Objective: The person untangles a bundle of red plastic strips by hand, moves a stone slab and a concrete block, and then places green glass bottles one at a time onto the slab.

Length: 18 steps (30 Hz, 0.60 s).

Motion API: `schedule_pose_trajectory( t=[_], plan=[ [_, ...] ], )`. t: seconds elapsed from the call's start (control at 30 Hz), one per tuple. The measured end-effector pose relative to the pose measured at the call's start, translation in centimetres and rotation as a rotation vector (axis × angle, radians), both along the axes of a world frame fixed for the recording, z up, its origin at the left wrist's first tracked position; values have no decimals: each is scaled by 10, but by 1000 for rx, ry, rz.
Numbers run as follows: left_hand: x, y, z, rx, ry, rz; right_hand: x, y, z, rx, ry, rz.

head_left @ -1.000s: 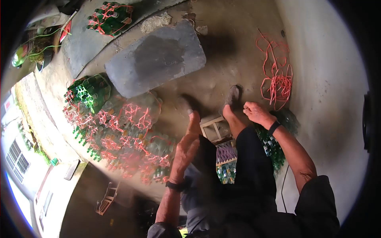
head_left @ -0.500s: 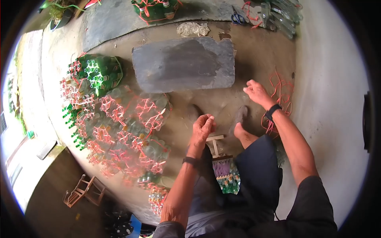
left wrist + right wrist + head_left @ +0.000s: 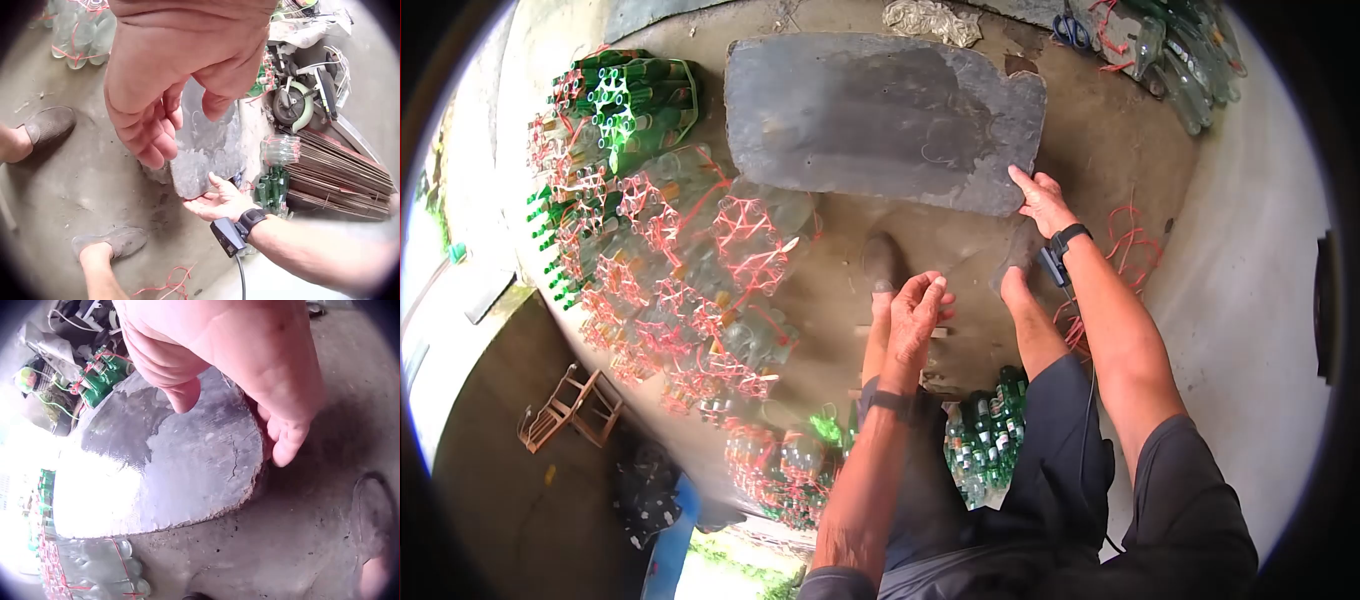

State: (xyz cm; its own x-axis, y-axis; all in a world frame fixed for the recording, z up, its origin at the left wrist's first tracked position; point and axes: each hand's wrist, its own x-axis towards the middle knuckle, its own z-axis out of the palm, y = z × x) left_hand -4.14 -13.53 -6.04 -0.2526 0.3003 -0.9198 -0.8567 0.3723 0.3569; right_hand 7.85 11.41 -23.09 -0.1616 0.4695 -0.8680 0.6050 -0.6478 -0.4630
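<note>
A grey slab (image 3: 880,120) with a damp dark patch lies in front of the feet in the head view. My right hand (image 3: 1045,203) grips its near right corner, thumb on top and fingers at the edge; the right wrist view shows the thumb over the slab (image 3: 187,462) and the fingers (image 3: 286,440) beyond its rough rim. My left hand (image 3: 917,318) hangs above the floor short of the slab, fingers loosely bent and holding nothing. In the left wrist view the left hand (image 3: 181,69) appears large, with the slab (image 3: 200,162) beyond it.
Bundles of bottles tied with red strips (image 3: 670,270) stand at the left. Loose red strip (image 3: 1135,245) lies at the right by the wall. Scissors (image 3: 1070,30) and clear bottles (image 3: 1185,75) are at the top right, a wooden stool (image 3: 572,408) at the lower left.
My right hand has moved from above the floor onto the slab's corner and grips it. The left hand has moved forward off the knee area. The head view has shifted, with the slab nearer.
</note>
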Motion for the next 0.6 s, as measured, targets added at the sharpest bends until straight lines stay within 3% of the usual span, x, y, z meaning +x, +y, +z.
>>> schedule_pose_trajectory(
  t=[0.17,0.27,0.37,0.5,0.57,0.6],
  plan=[
    [-2,24,-16,-34,2,-27,5,15,11,-81,96,-7],
    [-4,35,-41,-37,-8,136,1,27,42,-145,206,33],
    [-13,49,-56,-80,-56,259,-9,34,80,-47,315,121],
    [-21,54,-58,135,-89,455,-21,32,122,-154,414,211],
    [-24,51,-55,118,-150,580,-27,26,143,-109,448,246],
    [-25,49,-43,131,-100,538,-31,23,152,-28,391,292]
  ],
)
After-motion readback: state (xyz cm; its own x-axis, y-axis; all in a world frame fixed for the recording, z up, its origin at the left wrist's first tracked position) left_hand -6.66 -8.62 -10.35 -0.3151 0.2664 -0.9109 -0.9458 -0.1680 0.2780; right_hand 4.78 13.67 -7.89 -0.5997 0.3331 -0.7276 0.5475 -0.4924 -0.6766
